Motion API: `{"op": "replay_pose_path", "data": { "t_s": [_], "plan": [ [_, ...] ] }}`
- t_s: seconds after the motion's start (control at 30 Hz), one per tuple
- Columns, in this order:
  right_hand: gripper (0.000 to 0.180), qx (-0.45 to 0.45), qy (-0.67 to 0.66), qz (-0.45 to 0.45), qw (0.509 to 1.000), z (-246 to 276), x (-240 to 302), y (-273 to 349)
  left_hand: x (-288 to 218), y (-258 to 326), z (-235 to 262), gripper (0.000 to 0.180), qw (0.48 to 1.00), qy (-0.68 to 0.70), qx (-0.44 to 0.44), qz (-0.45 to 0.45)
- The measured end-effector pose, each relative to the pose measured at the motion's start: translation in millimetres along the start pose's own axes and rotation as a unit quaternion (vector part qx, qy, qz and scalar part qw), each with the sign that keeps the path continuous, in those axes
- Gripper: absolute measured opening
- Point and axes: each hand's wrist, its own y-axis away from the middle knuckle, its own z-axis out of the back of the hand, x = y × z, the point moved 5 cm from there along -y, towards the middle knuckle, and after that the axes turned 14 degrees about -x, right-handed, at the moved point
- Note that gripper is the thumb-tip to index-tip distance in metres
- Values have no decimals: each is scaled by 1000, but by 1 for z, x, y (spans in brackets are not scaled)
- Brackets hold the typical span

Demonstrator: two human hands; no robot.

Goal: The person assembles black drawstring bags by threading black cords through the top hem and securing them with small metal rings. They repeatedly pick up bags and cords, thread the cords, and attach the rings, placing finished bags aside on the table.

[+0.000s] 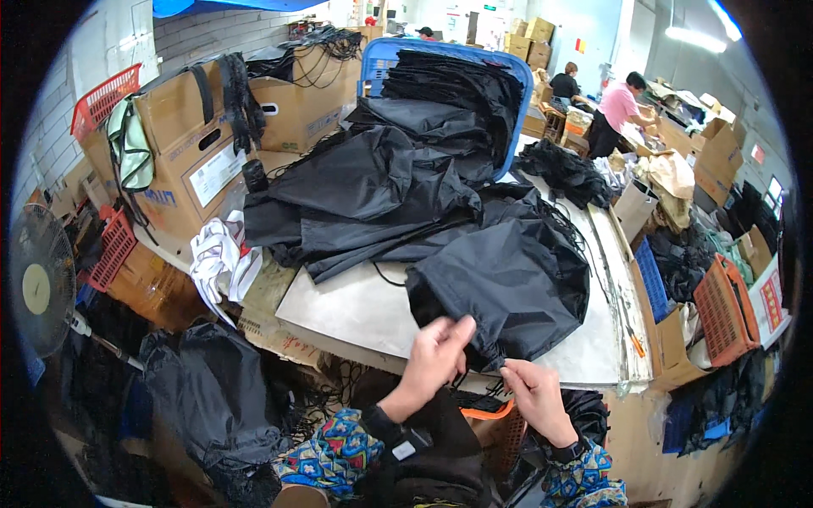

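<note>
Black bag fabric (517, 284), just beyond the fingers (522, 378), is pinched by the right hand (539, 402) and touched by the left hand (434, 361), whose grip cannot be told. Beneath, a pale tabletop (339, 317) is partly covered; far beyond, cartons (539, 31) are stacked.

Black bag (529, 284): thin, synthetic-looking cloth, smooth between creases, faint sheen. Worktop (347, 313): smooth, mostly matt. Blue basket (526, 102): plastic, mildly glossy; brown box (174, 157): matt cardboard.

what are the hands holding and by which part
A black fabric bag: the left hand holds its near edge; the right hand pinches at its bunched near corner, cloth or cord unclear.
</note>
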Motion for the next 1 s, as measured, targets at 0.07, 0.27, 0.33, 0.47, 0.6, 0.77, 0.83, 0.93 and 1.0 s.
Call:
{"op": "replay_pose_path", "data": {
  "t_s": [0.07, 0.27, 0.33, 0.47, 0.6, 0.77, 0.83, 0.93, 1.0],
  "plan": [
    [14, 3, -4, 6, 1000, 0, 4, 3, -9, -16, 8, 37, 997, 71, -30, -16],
    [12, 14, 68, 13, 998, 33, -4, 18, -27, -25, 28, 43, 989, 82, -90, -86],
    [10, 5, 72, 30, 997, 29, -6, 16, -14, -9, -4, 38, 994, 17, -2, -110],
    [16, -23, -9, -43, 999, 9, -16, 12, -1, 28, -46, 28, 929, -126, 80, -339],
    [20, -1, -52, -57, 997, -6, -15, 6, -4, 9, -35, 14, 970, -51, 69, -229],
    [11, -20, 29, 75, 997, 0, -9, 14, -35, 0, -22, 12, 988, 75, -16, -135],
    [11, -78, 56, 122, 988, -1, -14, 6, -25, 15, -42, 10, 976, -26, 48, -213],
    [14, -72, 122, 244, 959, 12, 6, -12, -37, 23, -41, 13, 905, -178, -18, -387],
    [20, -168, 102, 224, 954, 45, 29, -27, -54, 24, -38, 19, 823, -253, -60, -505]
  ]
}}
